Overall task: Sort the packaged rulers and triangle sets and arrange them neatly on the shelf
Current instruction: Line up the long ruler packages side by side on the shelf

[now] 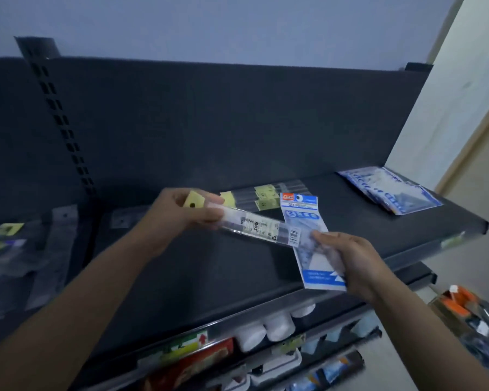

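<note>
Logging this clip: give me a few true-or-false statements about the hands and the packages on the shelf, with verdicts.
1. The left hand holds a clear ruler pack with a yellow header. True.
2. The right hand is empty. False: it holds a blue-and-white triangle set.
3. A stack of blue packs lies at the right end of the shelf. True.
4. The yellow-tagged ruler packs behind the hands hang from hooks. False: they lie flat on the shelf.

Dark shelf (pixel 195 277), bluish wall (pixel 237 24), seemingly dim
</note>
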